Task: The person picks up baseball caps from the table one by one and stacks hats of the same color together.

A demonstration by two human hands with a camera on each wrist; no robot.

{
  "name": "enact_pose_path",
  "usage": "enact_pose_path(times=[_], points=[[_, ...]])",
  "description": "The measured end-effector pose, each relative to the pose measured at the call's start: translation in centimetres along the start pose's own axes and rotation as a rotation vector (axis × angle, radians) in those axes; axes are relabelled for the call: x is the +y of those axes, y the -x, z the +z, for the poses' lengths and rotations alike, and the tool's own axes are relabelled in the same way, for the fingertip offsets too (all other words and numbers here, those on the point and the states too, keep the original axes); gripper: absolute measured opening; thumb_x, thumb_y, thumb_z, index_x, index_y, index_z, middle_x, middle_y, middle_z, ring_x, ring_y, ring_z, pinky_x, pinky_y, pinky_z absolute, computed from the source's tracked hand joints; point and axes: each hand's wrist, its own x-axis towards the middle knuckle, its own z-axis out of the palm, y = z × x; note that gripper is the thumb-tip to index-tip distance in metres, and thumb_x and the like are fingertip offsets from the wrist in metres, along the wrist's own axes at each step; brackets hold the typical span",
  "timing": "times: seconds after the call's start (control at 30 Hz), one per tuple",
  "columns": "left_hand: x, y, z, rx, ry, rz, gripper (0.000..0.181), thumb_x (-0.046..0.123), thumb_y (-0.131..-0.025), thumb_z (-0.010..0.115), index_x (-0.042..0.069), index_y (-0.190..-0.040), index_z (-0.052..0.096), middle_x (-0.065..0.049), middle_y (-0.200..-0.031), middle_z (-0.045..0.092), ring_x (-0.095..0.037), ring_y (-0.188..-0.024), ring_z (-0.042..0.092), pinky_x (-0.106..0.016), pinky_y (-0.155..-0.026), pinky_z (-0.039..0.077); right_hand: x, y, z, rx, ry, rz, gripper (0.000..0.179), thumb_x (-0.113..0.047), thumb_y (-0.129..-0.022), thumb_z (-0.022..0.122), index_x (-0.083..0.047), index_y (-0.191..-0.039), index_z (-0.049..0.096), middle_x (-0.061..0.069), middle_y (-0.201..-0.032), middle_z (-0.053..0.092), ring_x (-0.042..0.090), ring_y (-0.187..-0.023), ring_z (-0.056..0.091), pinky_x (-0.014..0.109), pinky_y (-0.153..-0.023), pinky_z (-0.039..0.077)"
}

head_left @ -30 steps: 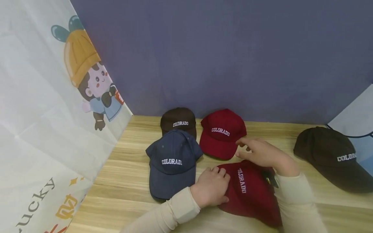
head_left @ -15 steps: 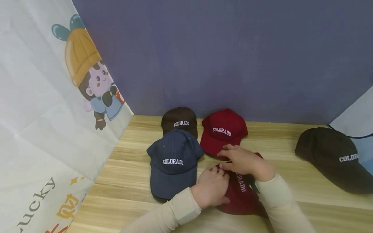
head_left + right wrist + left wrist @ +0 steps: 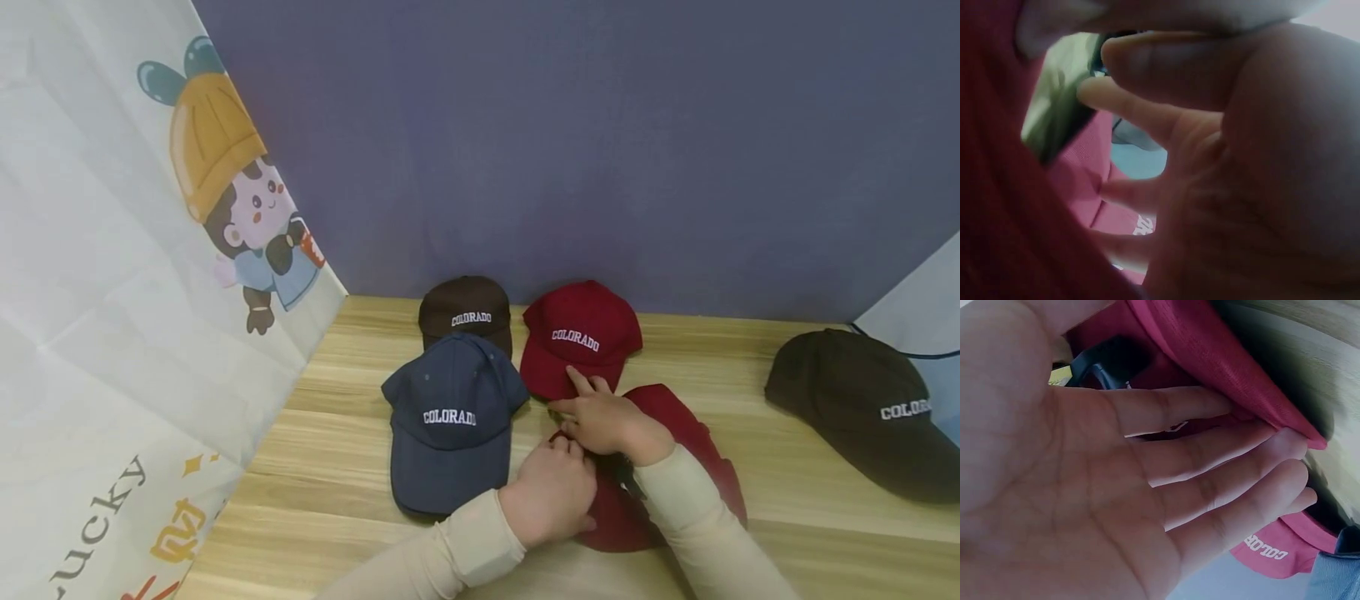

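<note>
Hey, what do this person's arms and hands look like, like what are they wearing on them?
Both arms wear long, plain pale cream fabric sleeves, the left sleeve and the right sleeve each ending in a broad cuff at the wrist. No markings or cables show on them. The left hand and right hand are bare, with no gloves or rings visible.

Tabletop [image 3: 315, 467]: flat, pale yellow, wood-grained, spread before me.
Clock centre, nearest me: dark red cloth baseball cap [image 3: 678, 421], partly hidden from me.
Eleven o'clock: bright red cloth cap [image 3: 583, 321], marked COLORADO in white, near the far edge, brim toward me.
Ten o'clock: brown round-crowned cloth cap [image 3: 465, 304], its lower front hidden from me.
Between nine and ten: navy-blue cloth cap [image 3: 452, 446], overlapping the brown one as I see it.
Between two and three: blackish-brown cloth cap [image 3: 847, 408], well apart, brim toward four.
</note>
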Motion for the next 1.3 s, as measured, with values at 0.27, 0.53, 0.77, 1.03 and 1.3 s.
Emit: enact_pose_path(times=[0.27,0.53,0.77,1.03,1.3], points=[[-0.3,-0.1,-0.1,-0.006,0.020,0.034,0.068,0.072,-0.077,0.074,0.020,-0.120,0.072,0.001,-0.116,0.072,-0.016,-0.101,0.063,-0.028,-0.088,0.053,-0.2,-0.1,0.1,-0.018,0.035,0.023,0.045,-0.021,-0.098,0.060,-0.015,-0.143,0.061,0.028,-0.166,0.022,0.053,-0.147,0.028,0.065,-0.091,0.051],[-1.1,0.1,-0.4,0.014,0.037,0.067,0.065,0.067,-0.071,0.082,0.019,-0.115,0.072,0.003,-0.106,0.072,-0.014,-0.092,0.064,-0.027,-0.074,0.055,-0.1,0.8,-1.1,0.019,0.045,0.027,0.056,-0.024,-0.099,0.060,-0.010,-0.152,0.049,0.027,-0.167,0.021,0.052,-0.147,0.032,0.058,-0.085,0.055],[-1.2,0.0,-0.5,0.011,0.047,0.062,0.080,0.064,-0.064,0.088,0.018,-0.126,0.066,0.002,-0.105,0.071,-0.014,-0.087,0.063,-0.026,-0.073,0.055,0.3,2.3,-3.3,0.163,0.045,0.028,0.067,-0.027,-0.099,0.062,-0.002,-0.156,0.038,0.029,-0.166,0.022,0.057,-0.144,0.034,0.065,-0.098,0.049],[-1.0,-0.1,-0.3,0.004,0.111,0.047,0.084,0.061,-0.061,0.092,0.025,-0.131,0.062,0.001,-0.106,0.069,-0.015,-0.088,0.061,-0.027,-0.073,0.054,2.6,3.4,-4.9,0.258,-0.012,0.102,0.070,-0.032,-0.100,0.061,0.000,-0.156,0.036,0.028,-0.168,0.012,0.062,-0.143,0.028,0.074,-0.105,0.036],[-0.7,-0.2,-0.1,0.047,0.057,0.050,0.079,0.066,-0.063,0.088,0.024,-0.126,0.067,0.002,-0.099,0.070,-0.013,-0.081,0.061,-0.026,-0.066,0.052,5.2,4.4,-6.6,0.375,-0.062,0.133,0.060,-0.023,-0.102,0.057,0.001,-0.154,0.040,0.024,-0.164,0.031,0.057,-0.142,0.035,0.073,-0.106,0.036]])
